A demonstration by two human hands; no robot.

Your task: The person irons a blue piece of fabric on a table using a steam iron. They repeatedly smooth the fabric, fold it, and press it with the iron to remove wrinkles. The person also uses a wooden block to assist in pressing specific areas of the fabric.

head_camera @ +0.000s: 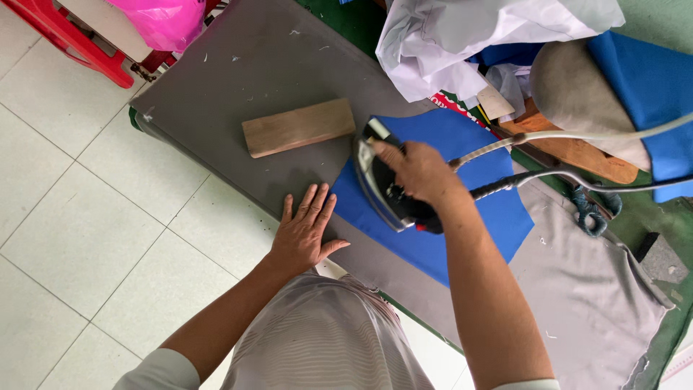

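A blue piece of cloth (473,209) lies flat on the grey ironing table (245,72). My right hand (419,172) grips the handle of a black and silver steam iron (379,189), which rests on the left part of the blue cloth. My left hand (305,232) lies flat with fingers spread on the grey cover at the table's near edge, just left of the blue cloth. A white hose and a black cord (570,155) run from the iron off to the right.
A wooden block (298,127) lies on the table beyond my left hand. White cloth (469,36), more blue cloth (650,79) and a padded pressing form (577,94) are piled at the back right. A red stool (79,43) with a pink bag stands on the tiled floor.
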